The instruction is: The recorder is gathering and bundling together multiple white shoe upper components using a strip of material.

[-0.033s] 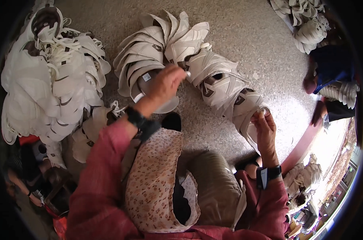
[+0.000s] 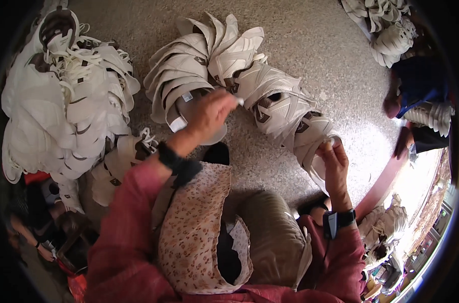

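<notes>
A curved chain of overlapping cream shoe uppers (image 2: 275,98) lies on the floor in front of me, with dark patches on several of them. My left hand (image 2: 211,115) is closed in a pinch above the chain's inner curve, a small white piece (image 2: 239,102) showing at its fingertips. At the chain's near right end, my right hand (image 2: 335,157) pinches another small whitish bit (image 2: 328,143) against the last upper. I cannot make out what either bit is. Under my left hand lies an upper with a white label (image 2: 187,96).
A tall heap of white laced uppers (image 2: 42,111) stands at left, with a few more uppers (image 2: 119,164) beside it. A floral cloth (image 2: 191,230) covers my lap near a plastic-wrapped bundle (image 2: 269,237). Other people sit at far left and right, among further piles (image 2: 386,227).
My left hand has shifted slightly down and to the right with the small white piece. My right hand stays almost where it was; the uppers have hardly moved.
</notes>
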Demonstrator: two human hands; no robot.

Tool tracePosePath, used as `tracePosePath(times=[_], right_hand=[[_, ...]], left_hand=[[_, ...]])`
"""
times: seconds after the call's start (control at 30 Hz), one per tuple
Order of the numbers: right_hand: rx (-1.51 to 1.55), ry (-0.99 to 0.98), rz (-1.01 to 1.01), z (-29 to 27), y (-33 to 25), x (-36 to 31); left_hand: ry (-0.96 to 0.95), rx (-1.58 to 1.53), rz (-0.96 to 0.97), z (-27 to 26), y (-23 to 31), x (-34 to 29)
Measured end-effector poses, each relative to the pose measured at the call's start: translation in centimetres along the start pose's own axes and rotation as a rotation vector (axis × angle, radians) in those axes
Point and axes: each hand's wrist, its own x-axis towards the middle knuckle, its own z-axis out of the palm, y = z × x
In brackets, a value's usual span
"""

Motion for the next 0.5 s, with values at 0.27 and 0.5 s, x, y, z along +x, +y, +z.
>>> tracePosePath(times=[0.27,0.5], right_hand=[[-1.099,-0.335,-0.616,0.5,4.2,-4.2],[-0.366,-0.311,0.213,1.3,4.2,-0.8]], left_hand=[[-0.552,-0.452,-0.31,-8.4,6.6,-5.6],[-0.599,-0.766,-0.293,-4.7,6.3,-3.7]])
